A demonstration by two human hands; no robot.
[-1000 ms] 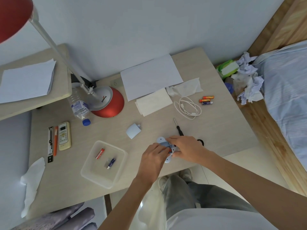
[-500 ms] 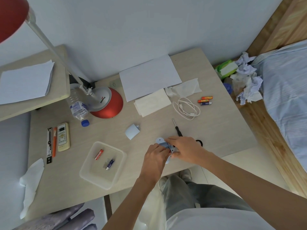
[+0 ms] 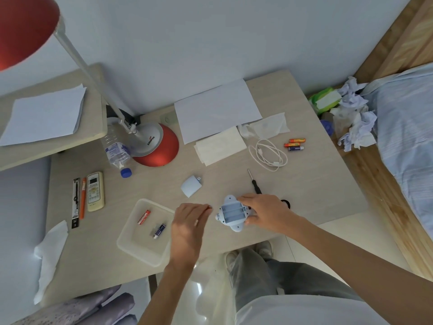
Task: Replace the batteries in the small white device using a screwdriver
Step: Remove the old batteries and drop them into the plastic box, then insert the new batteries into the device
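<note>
The small white device (image 3: 232, 213) lies on its face near the desk's front edge, its three-slot battery bay open and empty. My right hand (image 3: 264, 212) grips its right side. My left hand (image 3: 187, 226) hovers just left of it with the fingers curled; a small reddish battery end (image 3: 209, 207) shows at the fingertips. The loose white cover (image 3: 191, 186) lies behind and to the left. The black-handled screwdriver (image 3: 255, 185) rests behind my right hand. A clear tray (image 3: 131, 240) holds a red battery (image 3: 143, 216) and a blue battery (image 3: 159, 230).
Three more batteries (image 3: 294, 144) and a coiled white cable (image 3: 268, 154) lie at the back right. A red lamp base (image 3: 159, 146), a water bottle (image 3: 117, 152), a remote (image 3: 95, 191), paper sheets (image 3: 216, 110) and a tissue (image 3: 50, 252) fill the back and left.
My left hand has left the device and moved left towards the tray. The battery bay, covered by both hands before, now shows empty. My right hand stays on the device.
</note>
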